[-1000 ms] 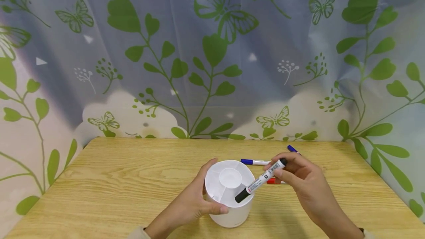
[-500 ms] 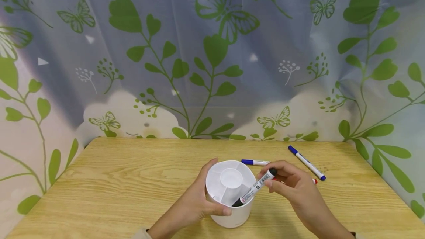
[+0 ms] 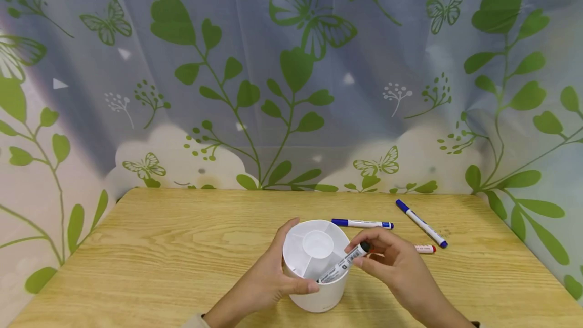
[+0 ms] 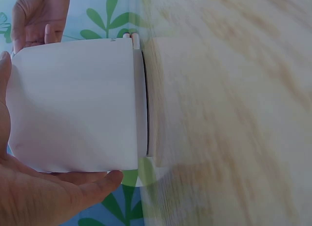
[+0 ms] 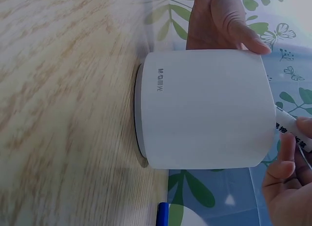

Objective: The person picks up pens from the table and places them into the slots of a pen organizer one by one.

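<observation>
My left hand (image 3: pixel 268 273) grasps the white holder (image 3: pixel 319 297) from its left side, the thumb laid along the front wall just below the rim and the fingers around the far side. The holder stands upright on the wooden table (image 3: pixel 182 247), near the front edge of the head view. It has 1 round cup (image 3: pixel 318 245) at the centre, with thin dividers running outward to the wall. The right wrist view shows a small printed mark (image 5: pixel 160 80) on the wall, close to the base.

My right hand (image 3: pixel 401 267) pinches the black-ended white marker (image 3: pixel 340 267) near its upper end, between thumb and fingers. The marker is tilted, its upper end leaning to the right; its lower end is inside the front-right compartment, behind the rim. Whether it touches the compartment floor, I cannot tell.

3 further markers lie on the table. The 1st, a blue-ended marker (image 3: pixel 362 223), lies crosswise just behind the holder. The 2nd, another blue-ended marker (image 3: pixel 421 222), lies at a slant farther right, apart from the 1st. The 3rd, a red-ended marker (image 3: pixel 425 249), is partly hidden by my right hand. A curtain (image 3: pixel 227 65) printed with green leaves and butterflies hangs behind the table.
</observation>
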